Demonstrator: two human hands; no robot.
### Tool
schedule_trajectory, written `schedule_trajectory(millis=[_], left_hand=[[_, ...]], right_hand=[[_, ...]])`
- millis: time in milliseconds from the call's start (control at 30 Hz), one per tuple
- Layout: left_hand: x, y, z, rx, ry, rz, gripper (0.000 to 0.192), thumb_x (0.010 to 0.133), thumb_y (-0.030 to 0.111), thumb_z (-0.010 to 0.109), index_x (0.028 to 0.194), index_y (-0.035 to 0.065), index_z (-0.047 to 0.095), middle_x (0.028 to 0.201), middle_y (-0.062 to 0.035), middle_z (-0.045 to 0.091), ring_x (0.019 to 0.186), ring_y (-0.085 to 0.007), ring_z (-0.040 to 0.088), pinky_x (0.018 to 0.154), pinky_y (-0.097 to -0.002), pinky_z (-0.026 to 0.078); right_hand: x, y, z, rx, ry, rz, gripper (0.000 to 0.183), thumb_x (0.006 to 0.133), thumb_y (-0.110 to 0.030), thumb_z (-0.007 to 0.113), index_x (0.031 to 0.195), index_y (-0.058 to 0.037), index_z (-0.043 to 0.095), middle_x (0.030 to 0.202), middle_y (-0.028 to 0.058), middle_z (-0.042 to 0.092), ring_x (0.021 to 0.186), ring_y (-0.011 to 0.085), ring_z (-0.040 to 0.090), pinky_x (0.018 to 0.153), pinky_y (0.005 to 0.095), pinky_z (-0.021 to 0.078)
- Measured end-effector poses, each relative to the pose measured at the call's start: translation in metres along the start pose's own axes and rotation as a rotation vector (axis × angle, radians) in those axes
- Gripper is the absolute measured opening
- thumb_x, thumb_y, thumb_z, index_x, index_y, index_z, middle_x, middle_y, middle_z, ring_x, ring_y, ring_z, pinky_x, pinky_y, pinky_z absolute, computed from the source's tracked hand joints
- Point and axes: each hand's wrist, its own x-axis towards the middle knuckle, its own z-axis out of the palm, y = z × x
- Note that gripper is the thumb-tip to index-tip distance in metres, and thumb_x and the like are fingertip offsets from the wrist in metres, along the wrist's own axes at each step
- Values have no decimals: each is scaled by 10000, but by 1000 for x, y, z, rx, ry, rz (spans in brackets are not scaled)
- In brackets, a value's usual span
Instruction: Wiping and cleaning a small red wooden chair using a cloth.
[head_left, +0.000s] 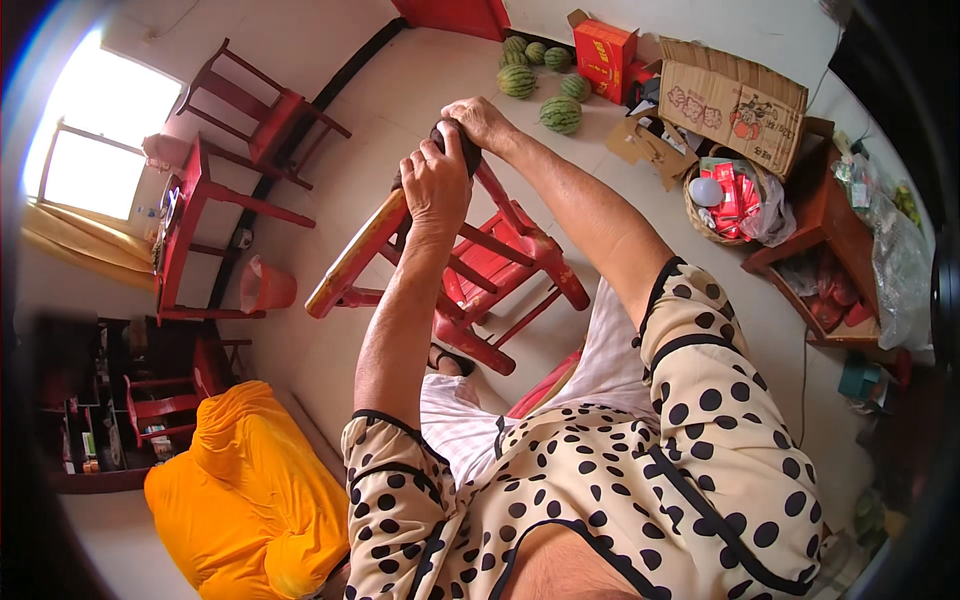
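A red wooden chair (491, 259) with worn paint stands tilted before me, its slats and legs showing between my forearms. A dark brown cloth (466, 150) is bunched over the far end of one of its worn wooden parts. My left hand (437, 180) grips this cloth from the near side, fingers bent over it. On its far right side, my right hand (474, 120) holds the same cloth, close to my left fingers. A bare yellow and red wooden edge (356, 255) runs down to the left from the cloth. What lies beneath the cloth is hidden.
Several watermelons (517, 81) and a red box (604, 60) stand beyond my hands. At right are a cardboard box (731, 105), a wicker basket (694, 217) and a wooden cabinet (821, 217). Leftward are a red table (196, 187), another chair (271, 135), a bucket (266, 286) and an orange-covered seat (247, 487).
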Motion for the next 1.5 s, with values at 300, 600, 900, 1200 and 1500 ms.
schedule_trajectory(millis=[300, 600, 900, 1200, 1500], left_hand=[[-9, -17, 1, -17, -13, -19, 850, 627, 296, 853, 1354, 115, 452, 1010, -132, 637, 915, -306, 655, 818, -445, 506], [-36, -45, -11, -169, 69, -51, 669, 658, 304, 769, 1260, 133, 532, 946, -120, 626, 866, -299, 652, 790, -436, 501], [-68, -83, -39, -255, -64, -37, 780, 715, 449, 786, 1345, 103, 484, 1011, -144, 612, 939, -320, 632, 836, -458, 483], [-116, -136, -46, -301, -112, -84, 765, 727, 387, 798, 1384, 162, 475, 1112, -135, 605, 1044, -330, 614, 925, -470, 449], [-154, -169, -68, -303, -150, -177, 776, 676, 358, 826, 1358, 186, 499, 1122, -100, 620, 1058, -306, 616, 933, -461, 449]], right_hand=[[1, -16, 13, 328, 112, 258, 544, 957, -485, 458, 1013, -9, 718, 989, 217, 708, 952, 352, 685, 866, 404, 501], [5, -11, 9, 81, 179, 224, 543, 966, -498, 445, 1063, -45, 729, 1112, 171, 700, 1112, 358, 632, 949, 396, 475], [3, -15, 1, 138, 92, 188, 487, 967, -316, 402, 1116, 57, 678, 1102, 219, 697, 1002, 282, 695, 891, 342, 512], [5, -14, -3, 229, 28, 214, 483, 920, -232, 365, 1065, 129, 650, 1028, 240, 694, 829, 278, 729, 774, 332, 537], [1, -14, -7, 189, 9, 233, 490, 928, -280, 379, 1073, 83, 674, 932, 202, 728, 850, 277, 725, 807, 297, 524]])
